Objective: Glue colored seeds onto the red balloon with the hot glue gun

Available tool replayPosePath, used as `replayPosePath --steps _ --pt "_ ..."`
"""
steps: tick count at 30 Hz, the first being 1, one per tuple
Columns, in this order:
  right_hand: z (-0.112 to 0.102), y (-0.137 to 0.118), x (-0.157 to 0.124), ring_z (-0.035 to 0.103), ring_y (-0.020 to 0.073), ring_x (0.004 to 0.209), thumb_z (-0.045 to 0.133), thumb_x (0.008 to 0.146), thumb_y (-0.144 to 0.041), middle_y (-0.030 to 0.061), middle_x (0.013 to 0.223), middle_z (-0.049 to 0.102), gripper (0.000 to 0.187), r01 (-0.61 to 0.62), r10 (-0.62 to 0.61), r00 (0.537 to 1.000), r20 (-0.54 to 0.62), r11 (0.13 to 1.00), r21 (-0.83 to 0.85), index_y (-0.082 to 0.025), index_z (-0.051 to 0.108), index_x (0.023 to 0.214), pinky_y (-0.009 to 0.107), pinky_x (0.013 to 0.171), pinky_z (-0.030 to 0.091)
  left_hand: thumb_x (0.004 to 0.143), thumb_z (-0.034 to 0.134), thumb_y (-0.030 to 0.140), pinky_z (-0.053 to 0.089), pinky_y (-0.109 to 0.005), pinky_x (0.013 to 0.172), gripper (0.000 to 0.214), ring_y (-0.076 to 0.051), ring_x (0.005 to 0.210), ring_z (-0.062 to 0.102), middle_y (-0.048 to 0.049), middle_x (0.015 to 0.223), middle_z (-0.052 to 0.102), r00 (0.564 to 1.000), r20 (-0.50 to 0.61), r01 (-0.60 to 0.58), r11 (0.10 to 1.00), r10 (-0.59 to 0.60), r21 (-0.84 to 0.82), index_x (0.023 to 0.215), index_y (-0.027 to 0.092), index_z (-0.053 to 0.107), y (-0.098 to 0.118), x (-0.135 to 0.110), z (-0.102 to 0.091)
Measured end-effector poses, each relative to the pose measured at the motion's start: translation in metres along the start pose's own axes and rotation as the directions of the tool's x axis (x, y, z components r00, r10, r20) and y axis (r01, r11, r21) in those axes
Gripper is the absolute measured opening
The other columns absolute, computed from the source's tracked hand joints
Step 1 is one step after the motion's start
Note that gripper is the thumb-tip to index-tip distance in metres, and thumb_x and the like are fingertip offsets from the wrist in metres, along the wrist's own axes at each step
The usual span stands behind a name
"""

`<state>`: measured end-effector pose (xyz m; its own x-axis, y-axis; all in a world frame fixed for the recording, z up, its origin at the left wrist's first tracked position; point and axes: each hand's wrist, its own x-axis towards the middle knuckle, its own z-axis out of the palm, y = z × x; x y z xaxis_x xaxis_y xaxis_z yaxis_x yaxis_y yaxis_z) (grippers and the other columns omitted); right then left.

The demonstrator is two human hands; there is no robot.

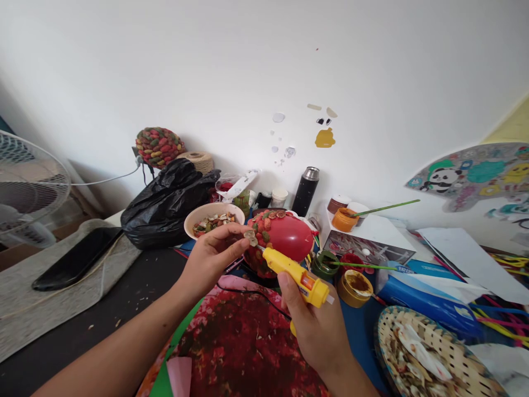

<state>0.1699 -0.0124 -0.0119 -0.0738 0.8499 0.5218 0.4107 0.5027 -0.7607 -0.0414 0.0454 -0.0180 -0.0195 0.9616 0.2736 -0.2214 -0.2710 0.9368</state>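
**A:** What stands around the hands, and does anything block the way?

**B:** The left hand (210, 256) pinches a small shell piece (250, 237) between thumb and fingertips, just in front of the red balloon (289, 234). The right hand (318, 325) has its fingers wrapped tight on a yellow glue gun (300, 275), and the nozzle is almost touching the shell piece. The gun and the left fingers cover the lower left part of the balloon. The balloon already carries coloured shells on its top and left side.

**A:** And behind?

**B:** A white bowl (188, 223) with shells is just behind the left hand, with a black plastic bag (165, 201) beside it. A black flask (306, 191) stands upright near the wall. A woven basket (388, 331) with shells lies at the lower right.

**A:** The surface, the room?

**B:** It is a dark table (124, 298), very crowded, against a white wall with stickers. Under the hands lies a red-stained sheet (243, 342). A fan (28, 182) is at the left.

**A:** How many of each?

**B:** I see one balloon, one gun and one bowl. There are three open paint pots, orange (344, 219), green (324, 263) and ochre (355, 288), and two green-handled brushes (388, 207).
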Motion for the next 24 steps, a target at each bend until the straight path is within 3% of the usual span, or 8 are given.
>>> replayPosePath --steps 11,17,21,24 --pt "0.005 0.008 -0.006 0.053 0.0134 0.048 0.057 0.114 -0.043 -0.004 0.057 0.057 0.048 0.019 -0.019 0.998 0.053 1.0 0.004 -0.024 0.062 0.071 0.026 0.051 0.039 0.077 0.102 0.047 0.066 -0.029 0.078 0.036 -0.02 0.083 0.076 -0.0054 0.092 0.083 1.0 0.001 -0.003 1.0 0.003 0.016 0.097 0.021 0.088 0.0 -0.001 0.0" --pt "0.006 0.006 -0.006 0.062 0.0152 0.058 0.055 0.114 -0.047 -0.0005 0.067 0.067 0.048 0.008 -0.009 0.98 0.197 1.0 0.007 -0.022 0.068 0.076 0.026 0.058 0.043 0.078 0.1 0.047 0.063 -0.028 0.077 0.033 -0.02 0.083 0.074 -0.0061 0.095 0.084 0.999 -0.029 -0.035 0.999 0.035 0.029 0.096 0.022 0.089 -0.003 0.002 -0.007" --pt "0.005 0.005 -0.008 0.062 0.0162 0.06 0.058 0.112 -0.057 0.002 0.068 0.068 0.054 -0.072 0.05 0.982 0.18 0.99 0.118 -0.021 0.074 0.074 0.027 0.058 0.046 0.077 0.099 0.042 0.059 -0.024 0.071 0.032 -0.016 0.077 0.07 -0.0048 0.093 0.082 0.97 -0.217 -0.111 0.994 0.107 -0.005 0.1 0.022 0.089 0.003 0.019 -0.025" --pt "0.003 0.009 -0.011 0.051 0.0142 0.05 0.065 0.104 -0.073 0.0002 0.059 0.06 0.062 -0.21 0.204 0.978 0.054 0.928 0.308 -0.02 0.077 0.073 0.025 0.047 0.04 0.072 0.099 0.039 0.052 -0.019 0.063 0.03 -0.012 0.071 0.064 -0.0012 0.085 0.078 0.879 -0.419 -0.268 0.963 0.23 -0.035 0.094 0.021 0.087 0.011 0.036 -0.043"
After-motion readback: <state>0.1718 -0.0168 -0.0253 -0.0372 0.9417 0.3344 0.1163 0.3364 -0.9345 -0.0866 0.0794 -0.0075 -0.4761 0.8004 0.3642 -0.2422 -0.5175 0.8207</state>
